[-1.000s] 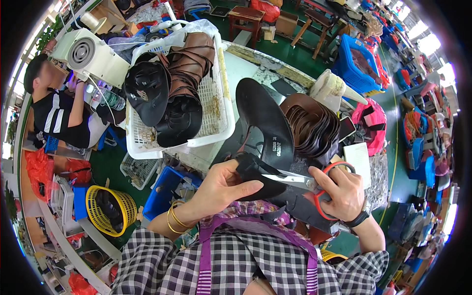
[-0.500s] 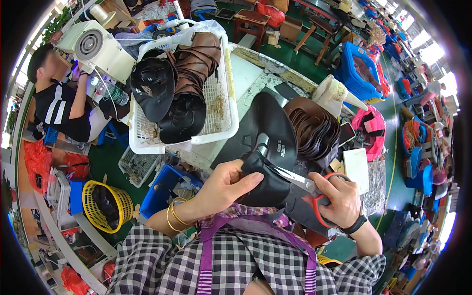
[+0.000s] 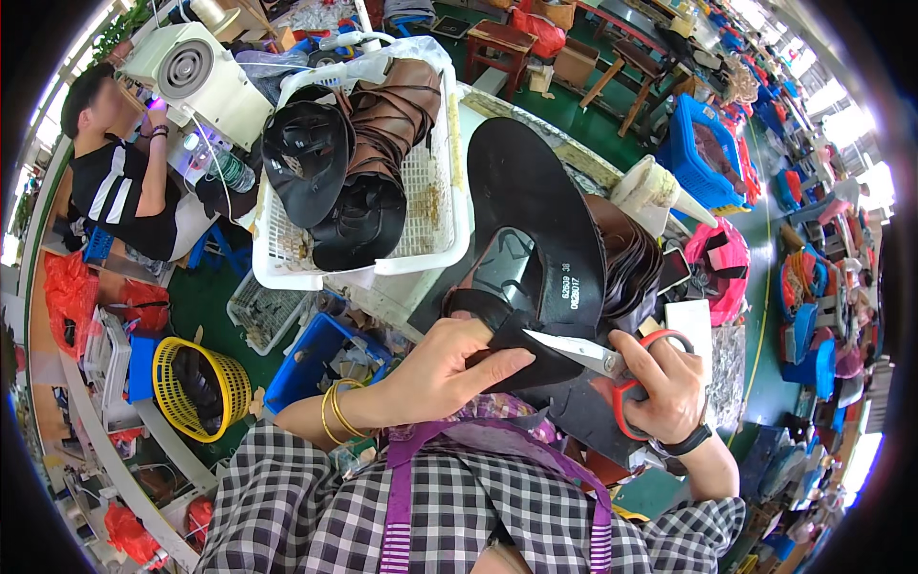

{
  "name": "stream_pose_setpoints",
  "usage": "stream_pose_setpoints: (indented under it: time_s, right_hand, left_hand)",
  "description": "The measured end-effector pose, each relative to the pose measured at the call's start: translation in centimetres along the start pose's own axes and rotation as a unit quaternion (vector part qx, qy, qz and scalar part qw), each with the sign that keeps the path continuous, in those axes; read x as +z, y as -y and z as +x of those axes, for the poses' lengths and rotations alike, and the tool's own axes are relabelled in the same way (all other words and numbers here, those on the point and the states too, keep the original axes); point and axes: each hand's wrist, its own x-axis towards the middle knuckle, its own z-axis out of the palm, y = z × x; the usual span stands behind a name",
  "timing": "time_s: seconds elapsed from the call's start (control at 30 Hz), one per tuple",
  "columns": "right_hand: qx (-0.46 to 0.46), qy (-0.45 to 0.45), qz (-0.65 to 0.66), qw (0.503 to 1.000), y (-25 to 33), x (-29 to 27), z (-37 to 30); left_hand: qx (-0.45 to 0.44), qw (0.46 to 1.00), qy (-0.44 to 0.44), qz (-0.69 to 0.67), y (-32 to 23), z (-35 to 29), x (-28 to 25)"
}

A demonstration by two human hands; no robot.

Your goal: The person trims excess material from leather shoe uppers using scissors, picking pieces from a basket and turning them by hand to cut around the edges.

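Note:
A black leather shoe upper, white print on its inner side, is spread in front of me with its opening facing up. My left hand grips its near left edge between thumb and fingers. In my right hand is a pair of scissors with red-orange handles, fingers through the loops. The blades lie close together over the near part of the upper, tips pointing left toward my left thumb. Whether they touch the leather I cannot tell. Behind the upper, to the right, sits a stack of brown uppers.
A white basket with black and brown uppers stands at the back left. A white cone-shaped container, phone and pink bag are at the right. Left are a yellow basket, blue crate and seated person.
The shoe upper has been lifted and turned, so its opening shows wider and its long part reaches farther back. The scissor blades, spread at the leather's edge before, are now closer together.

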Motion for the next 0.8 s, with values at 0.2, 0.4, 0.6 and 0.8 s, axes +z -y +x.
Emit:
stream_pose_setpoints:
  time_s: [0.2, 0.4, 0.6, 0.8]
  right_hand:
    - [0.016, 0.000, 0.035, 0.999, 0.7, 0.1, 0.1]
    - [0.071, 0.020, 0.108, 0.991, 1.0, -0.6, -0.3]
    - [0.015, 0.064, 0.018, 0.998, -0.6, -3.5, 0.5]
    - [-0.021, 0.045, 0.024, 0.998, -0.7, -3.0, 1.1]
  left_hand:
    - [0.056, 0.998, 0.002, -0.005, 1.2, 0.3, 0.3]
    - [0.041, 0.998, 0.045, -0.029, 0.0, 1.3, -0.5]
    - [-0.023, 0.968, 0.244, 0.060, -2.6, 3.1, -3.6]
    - [-0.001, 0.945, 0.316, 0.078, -3.7, 4.6, -3.7]
